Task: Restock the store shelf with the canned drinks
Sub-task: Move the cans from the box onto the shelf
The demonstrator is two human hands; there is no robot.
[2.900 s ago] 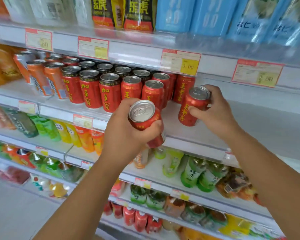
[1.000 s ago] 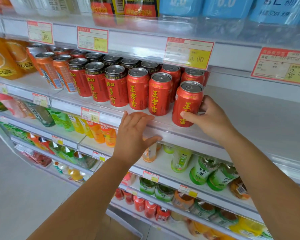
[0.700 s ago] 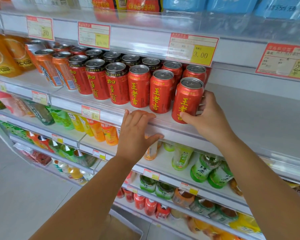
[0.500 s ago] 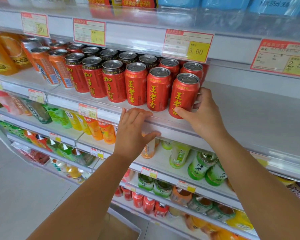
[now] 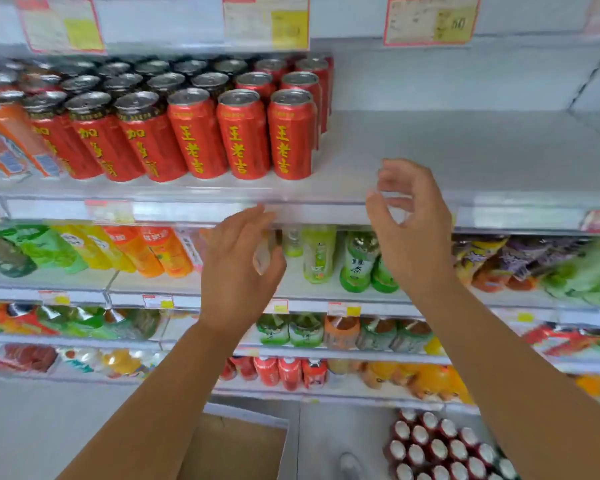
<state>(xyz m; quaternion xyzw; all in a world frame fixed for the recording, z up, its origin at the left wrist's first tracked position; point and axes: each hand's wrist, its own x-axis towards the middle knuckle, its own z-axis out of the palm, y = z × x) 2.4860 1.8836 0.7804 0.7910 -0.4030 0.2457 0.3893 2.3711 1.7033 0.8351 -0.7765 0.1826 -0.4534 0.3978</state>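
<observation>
Released the end can (image 5: 291,133) on the shelf (image 5: 465,154) above-left of the right grip (image 5: 409,233), then withdrew it and the left grip (image 5: 239,268) empty, fingers apart, for spare cans (image 5: 440,448) below.

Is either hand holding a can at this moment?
No: the left hand and the right hand are both empty, in front of the shelf edge, apart from the red cans.

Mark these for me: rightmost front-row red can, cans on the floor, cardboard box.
rightmost front-row red can (image 5: 290,136): head view, middle of its label side.
cans on the floor (image 5: 438,449): head view, a lid near the group's middle.
cardboard box (image 5: 236,448): head view, its brown surface.
</observation>
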